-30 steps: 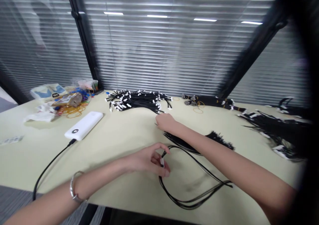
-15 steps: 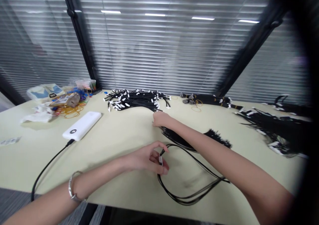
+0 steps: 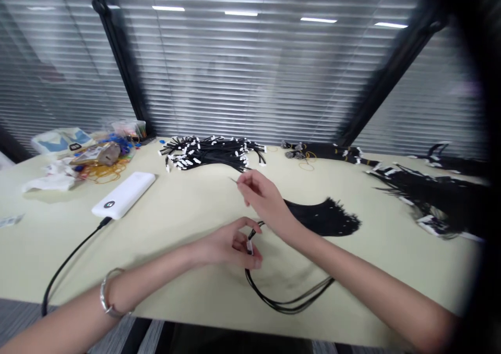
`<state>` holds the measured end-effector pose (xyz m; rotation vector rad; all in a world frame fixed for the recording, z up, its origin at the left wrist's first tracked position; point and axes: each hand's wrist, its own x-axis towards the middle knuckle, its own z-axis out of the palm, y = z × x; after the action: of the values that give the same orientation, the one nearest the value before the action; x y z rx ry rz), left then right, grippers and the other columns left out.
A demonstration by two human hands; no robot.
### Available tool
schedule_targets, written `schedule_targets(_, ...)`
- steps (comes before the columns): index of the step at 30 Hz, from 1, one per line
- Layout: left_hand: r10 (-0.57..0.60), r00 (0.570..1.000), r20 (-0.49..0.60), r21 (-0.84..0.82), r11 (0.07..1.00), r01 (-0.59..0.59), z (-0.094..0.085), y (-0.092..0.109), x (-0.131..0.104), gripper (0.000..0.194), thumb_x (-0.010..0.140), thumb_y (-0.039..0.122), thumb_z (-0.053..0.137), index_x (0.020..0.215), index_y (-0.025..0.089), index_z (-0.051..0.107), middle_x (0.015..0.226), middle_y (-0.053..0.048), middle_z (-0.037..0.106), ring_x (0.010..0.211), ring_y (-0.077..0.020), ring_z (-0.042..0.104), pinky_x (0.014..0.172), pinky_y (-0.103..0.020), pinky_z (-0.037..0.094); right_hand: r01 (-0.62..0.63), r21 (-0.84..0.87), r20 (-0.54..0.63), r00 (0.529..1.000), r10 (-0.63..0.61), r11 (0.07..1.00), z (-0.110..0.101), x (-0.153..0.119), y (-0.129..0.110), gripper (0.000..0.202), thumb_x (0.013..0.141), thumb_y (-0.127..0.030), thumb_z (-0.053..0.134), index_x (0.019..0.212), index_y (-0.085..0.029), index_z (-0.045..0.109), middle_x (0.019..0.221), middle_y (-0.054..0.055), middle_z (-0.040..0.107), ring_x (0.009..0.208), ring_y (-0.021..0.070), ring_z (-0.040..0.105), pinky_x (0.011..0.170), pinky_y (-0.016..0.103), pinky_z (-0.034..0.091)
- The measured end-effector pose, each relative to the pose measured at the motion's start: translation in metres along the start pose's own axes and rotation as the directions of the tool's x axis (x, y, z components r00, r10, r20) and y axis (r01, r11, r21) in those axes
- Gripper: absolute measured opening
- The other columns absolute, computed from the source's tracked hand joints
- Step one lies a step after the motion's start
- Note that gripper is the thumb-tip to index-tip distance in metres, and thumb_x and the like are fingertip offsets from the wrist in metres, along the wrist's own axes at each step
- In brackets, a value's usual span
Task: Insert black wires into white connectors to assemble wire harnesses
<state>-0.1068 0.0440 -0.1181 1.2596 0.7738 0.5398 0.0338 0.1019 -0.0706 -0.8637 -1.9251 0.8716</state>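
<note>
My left hand (image 3: 238, 244) has its fingers curled round a small white connector (image 3: 249, 246) with black wires attached. Those black wires (image 3: 287, 308) bow out in a loop over the table toward the right and pass under my right forearm. Above and slightly right of it, my right hand (image 3: 260, 195) pinches a thin dark wire (image 3: 234, 180), whose tip sticks out to the left of the fingertips. The rest of that wire is hidden by the hand. Behind the right wrist lies a fanned bundle of black wires (image 3: 324, 218), partly covered by the hand and forearm.
A pile of black cables with white connectors (image 3: 213, 153) lies at the back. Black bundles (image 3: 332, 154) and more cables (image 3: 434, 195) lie to the right. Left are a white power bank (image 3: 124, 195) with a black cable, rubber bands (image 3: 104, 172) and plastic bags (image 3: 62, 139).
My right hand has come back from near the rear cable pile toward my left hand, with a thin wire in its fingertips. My left hand keeps the connector, nearly in place.
</note>
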Motion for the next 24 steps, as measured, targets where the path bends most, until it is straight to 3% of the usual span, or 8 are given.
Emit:
schedule_targets(3,0.014,0.999,-0.053,0.042,0.999,-0.011,0.001,0.0,0.0,0.071,0.063,0.024,0.077,0.124,0.023,0.041,0.086,-0.005,0.065,0.072,-0.0128,0.058,0.066,-0.027,0.043,-0.009,-0.016,-0.014,1.0,0.009,1.0,-0.007,-0.039,-0.004,0.005,0.085,-0.024,0.048,0.083,-0.022,0.052,0.072,-0.002,0.051,0.063,0.0097,0.047,0.055,0.021,0.039)
schedule_targets(6,0.024,0.997,-0.076,0.076,0.997,-0.018,0.001,0.0,0.001,0.068,0.062,0.026,0.078,0.121,0.022,0.044,0.085,-0.004,0.064,0.072,-0.013,0.058,0.068,-0.028,0.044,0.075,-0.162,-0.066,0.994,-0.087,0.984,-0.017,-0.067,0.008,0.004,0.082,-0.019,0.052,0.081,-0.021,0.055,0.076,0.0,0.051,0.068,0.0115,0.048,0.06,0.024,0.04)
schedule_targets(8,0.025,0.997,-0.073,0.085,0.996,-0.019,0.001,-0.001,0.001,0.062,0.063,0.026,0.077,0.117,0.022,0.046,0.084,-0.003,0.064,0.072,-0.0135,0.059,0.069,-0.029,0.045,0.128,-0.228,-0.026,0.99,-0.137,0.965,-0.022,-0.076,0.019,0.007,0.081,-0.016,0.052,0.082,-0.021,0.056,0.075,0.001,0.051,0.07,0.0122,0.047,0.062,0.025,0.04)
schedule_targets(12,0.016,0.999,-0.043,0.096,0.995,-0.011,-0.002,-0.003,0.002,0.057,0.066,0.026,0.075,0.116,0.021,0.046,0.08,-0.003,0.064,0.071,-0.0167,0.062,0.069,-0.033,0.047,0.162,-0.259,0.078,0.986,-0.146,0.952,-0.025,-0.081,0.03,0.009,0.079,-0.012,0.051,0.08,-0.02,0.056,0.071,0.0,0.05,0.067,0.0118,0.046,0.061,0.025,0.038)
schedule_targets(19,0.05,0.998,0.041,0.017,0.999,-0.051,-0.005,0.0,0.0,0.039,0.078,0.024,0.064,0.114,0.021,0.047,0.091,-0.004,0.059,0.073,-0.0136,0.062,0.074,-0.034,0.048,0.235,-0.294,0.124,0.971,-0.207,0.927,-0.02,-0.082,0.03,0.011,0.072,-0.01,0.052,0.075,-0.02,0.052,0.067,-0.001,0.05,0.064,0.0117,0.044,0.062,0.025,0.037)
schedule_targets(24,0.07,0.996,0.053,0.063,0.995,-0.073,-0.007,0.0,0.0,0.034,0.079,0.024,0.063,0.111,0.02,0.051,0.096,-0.003,0.052,0.073,-0.0128,0.06,0.074,-0.033,0.048,0.233,-0.314,0.145,0.97,-0.196,0.921,-0.02,-0.083,0.032,0.012,0.071,-0.009,0.052,0.076,-0.02,0.052,0.068,-0.001,0.053,0.065,0.0118,0.045,0.063,0.025,0.037)
